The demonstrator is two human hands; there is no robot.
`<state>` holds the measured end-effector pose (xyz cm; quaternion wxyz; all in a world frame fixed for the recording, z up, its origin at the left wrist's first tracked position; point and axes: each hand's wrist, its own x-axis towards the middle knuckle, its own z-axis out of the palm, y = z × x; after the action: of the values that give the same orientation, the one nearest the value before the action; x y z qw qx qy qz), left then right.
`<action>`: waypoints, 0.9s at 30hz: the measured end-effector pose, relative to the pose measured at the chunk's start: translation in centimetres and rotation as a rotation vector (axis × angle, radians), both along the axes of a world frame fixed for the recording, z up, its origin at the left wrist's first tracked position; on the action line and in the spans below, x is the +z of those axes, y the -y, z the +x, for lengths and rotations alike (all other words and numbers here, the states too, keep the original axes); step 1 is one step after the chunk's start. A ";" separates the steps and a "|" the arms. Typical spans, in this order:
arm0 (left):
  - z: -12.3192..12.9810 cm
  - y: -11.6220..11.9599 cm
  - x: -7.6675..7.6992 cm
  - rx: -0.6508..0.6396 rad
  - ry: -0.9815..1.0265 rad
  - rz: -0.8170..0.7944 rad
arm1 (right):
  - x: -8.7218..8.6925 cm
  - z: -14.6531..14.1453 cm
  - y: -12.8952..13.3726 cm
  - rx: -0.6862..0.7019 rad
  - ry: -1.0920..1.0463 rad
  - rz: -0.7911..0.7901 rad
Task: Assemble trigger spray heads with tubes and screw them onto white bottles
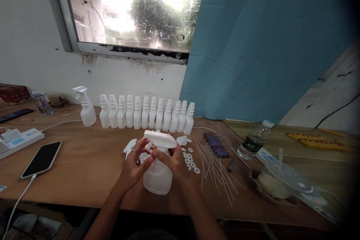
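Observation:
Near the table's front stands a white spray bottle (pixel 158 178) with a trigger spray head (pixel 161 140) on top. My right hand (pixel 173 159) is closed around the bottle's neck, just below the head. At the trigger side, my left hand (pixel 137 163) has its thumb and fingers pinched on the sprayer, and the two thumbs meet in front. Exactly what lies between the left fingertips is partly hidden. Behind my left hand another white spray head (pixel 129 147) shows, partly covered. Right of the bottle lie white rings (pixel 192 165), one more spray head (pixel 183 140) and thin white tubes (pixel 215 170).
A row of white bottles without heads (pixel 144 114) lines the back, beside a bottle with its sprayer fitted (pixel 88 110). A phone (pixel 42 159) and power strip (pixel 24 140) lie left. Right are a water bottle (pixel 254 140), a screwdriver (pixel 231 164) and a lidded cup (pixel 281 180).

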<state>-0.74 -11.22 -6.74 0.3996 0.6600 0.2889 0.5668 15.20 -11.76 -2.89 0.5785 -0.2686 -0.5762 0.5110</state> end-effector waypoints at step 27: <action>-7.7 0.0 1.3 0.045 -0.502 0.094 | -0.1 1.8 1.1 0.010 0.183 0.095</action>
<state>-8.46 -11.18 -5.45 0.2716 0.7913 0.3668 0.4068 17.04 -12.83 -2.98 0.5328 -0.2836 -0.6516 0.4594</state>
